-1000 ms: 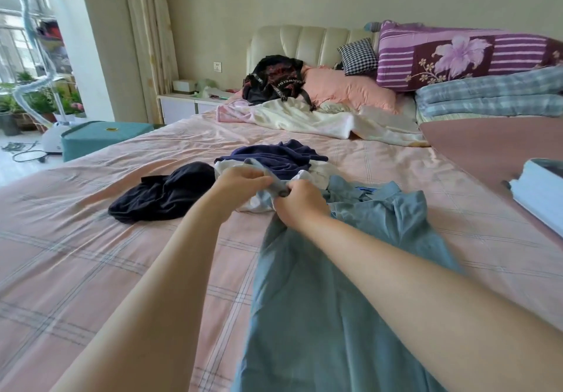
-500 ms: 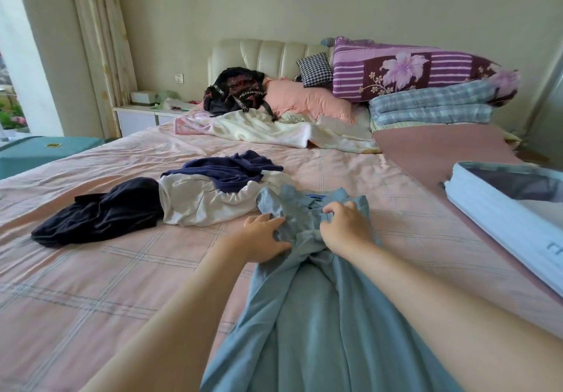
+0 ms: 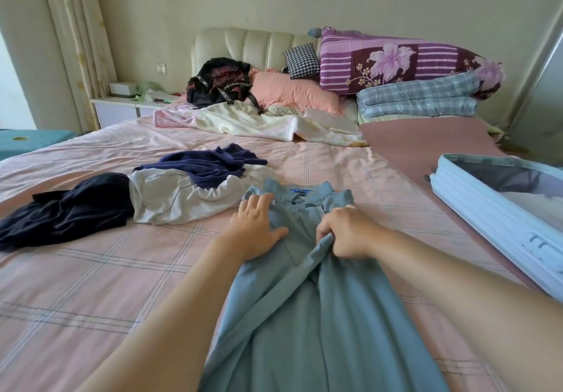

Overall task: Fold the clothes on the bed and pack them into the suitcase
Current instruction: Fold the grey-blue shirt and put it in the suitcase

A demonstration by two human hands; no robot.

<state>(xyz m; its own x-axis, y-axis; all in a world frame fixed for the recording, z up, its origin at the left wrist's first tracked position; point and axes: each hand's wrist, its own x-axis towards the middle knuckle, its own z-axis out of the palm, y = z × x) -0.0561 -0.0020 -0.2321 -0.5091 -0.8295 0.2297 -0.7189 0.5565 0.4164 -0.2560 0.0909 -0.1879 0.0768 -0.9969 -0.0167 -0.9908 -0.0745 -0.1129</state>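
Head cam view: we've got the blue shirt [image 3: 304,315] laid lengthwise on the bed [image 3: 91,285], collar pointing away from us. Our left hand [image 3: 253,230] lies flat on the fabric just below the collar, fingers spread. Our right hand [image 3: 347,233] pinches a bunched ridge down the middle. The suitcase [image 3: 487,209] sits open at the right, well apart. Our worry: that bunch gets folded in as a crease, or a hard tug drags the collar into the white top [image 3: 176,200] just beside it.
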